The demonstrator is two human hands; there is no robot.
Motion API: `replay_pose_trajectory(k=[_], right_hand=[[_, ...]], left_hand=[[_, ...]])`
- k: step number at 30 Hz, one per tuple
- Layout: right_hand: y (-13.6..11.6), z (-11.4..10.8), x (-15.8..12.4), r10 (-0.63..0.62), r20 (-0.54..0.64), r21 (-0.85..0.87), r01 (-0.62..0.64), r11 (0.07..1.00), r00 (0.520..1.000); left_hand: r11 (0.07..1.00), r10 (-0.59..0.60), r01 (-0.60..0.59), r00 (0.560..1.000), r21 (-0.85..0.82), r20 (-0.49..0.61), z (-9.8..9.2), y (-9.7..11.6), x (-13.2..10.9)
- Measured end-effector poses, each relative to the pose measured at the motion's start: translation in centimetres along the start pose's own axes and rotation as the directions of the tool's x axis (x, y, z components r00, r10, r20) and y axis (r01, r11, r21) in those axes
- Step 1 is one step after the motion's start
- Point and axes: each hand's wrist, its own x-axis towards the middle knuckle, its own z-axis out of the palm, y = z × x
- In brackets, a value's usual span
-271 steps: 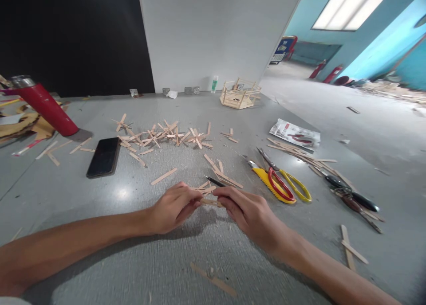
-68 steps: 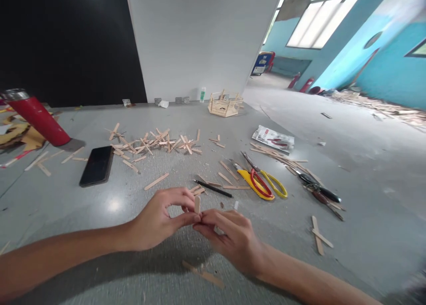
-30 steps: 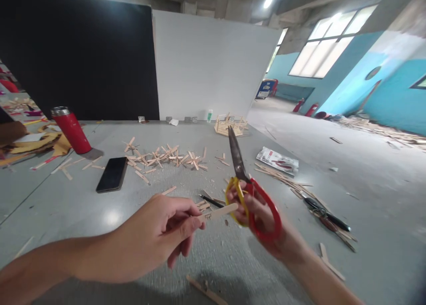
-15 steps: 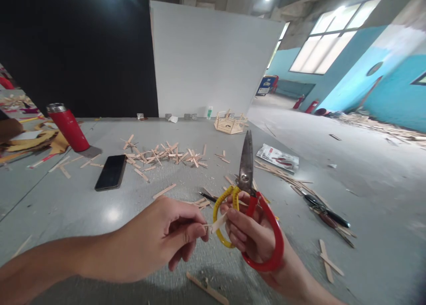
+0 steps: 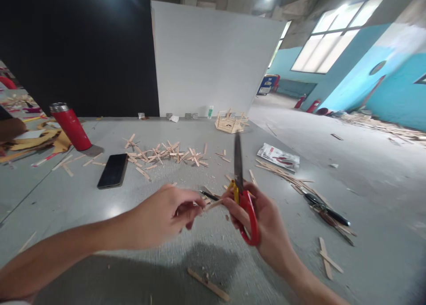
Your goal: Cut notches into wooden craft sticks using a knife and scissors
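My right hand [image 5: 256,212] holds scissors [image 5: 238,163] with one red and one yellow handle, blades up. Its thumb and fingers also pinch one end of a thin wooden stick [image 5: 213,204]. At the stick's other end are the closed fingertips of my left hand [image 5: 169,216]. Below both hands a longer wooden stick [image 5: 208,284] lies on the grey table. Behind them is a black pen [image 5: 209,195], partly hidden.
Many short sticks [image 5: 166,153] lie scattered mid-table. A phone [image 5: 113,170] and red bottle [image 5: 71,127] stand left. At the back is a small wooden frame [image 5: 231,121]; at right, a packet [image 5: 278,157], long strips and knife-like tools [image 5: 328,209].
Both hands have risen a little, away from me, with the stick between them. The scissors have turned, showing their blades more edge-on, and the yellow handle is now mostly hidden.
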Motion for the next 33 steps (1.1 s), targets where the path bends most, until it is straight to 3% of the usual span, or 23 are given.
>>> replay_pose_trajectory(k=[2,3,4,5,11,17,23,27,30,33], right_hand=[[1.0,-1.5,2.1,-0.078,-0.015,-0.202,0.073,0.977,0.997],[1.6,-2.5,3.4,-0.089,-0.005,-0.375,0.081,0.923,0.996],[2.2,-3.7,4.7,-0.071,-0.018,-0.59,0.047,0.806,0.997],[2.7,-5.0,6.0,-0.05,-0.058,-0.676,-0.003,0.737,0.997],[4.9,-11.9,10.8,0.016,-0.323,-0.883,-0.308,0.353,0.946],[6.9,-13.9,11.6,0.119,-0.364,-0.914,-0.379,0.143,0.924],[7.5,-12.7,11.1,0.036,-0.265,-0.955,-0.268,0.128,0.963],[6.4,-10.8,10.4,-0.014,0.033,-0.977,0.035,0.211,0.999],[6.0,-9.1,9.4,0.039,0.306,-0.911,0.281,0.301,0.951],[6.2,-8.0,8.4,0.081,0.45,-0.843,0.394,0.366,0.889]], left_hand=[[0.993,-0.006,0.01,0.999,0.118,-0.035,-0.6,-1.3,1.1],[0.988,-0.025,0.029,0.999,0.149,-0.033,-1.0,-2.0,1.6],[0.986,-0.057,0.06,0.998,0.157,-0.02,-1.3,-2.8,2.2],[0.984,-0.08,0.08,0.997,0.156,-0.007,-1.6,-3.6,2.8],[0.969,-0.172,0.151,0.981,0.198,0.092,-2.5,-7.6,5.5],[0.937,-0.175,0.132,0.979,0.322,0.107,-2.5,-9.8,6.2],[0.883,-0.118,0.094,0.993,0.461,0.024,-1.6,-10.5,6.3],[0.841,-0.082,0.088,0.996,0.535,-0.035,-1.0,-10.7,6.2],[0.812,-0.072,0.087,0.996,0.577,-0.048,-0.7,-10.8,6.0],[0.787,-0.093,0.097,0.995,0.609,-0.039,-0.3,-11.0,5.7]])
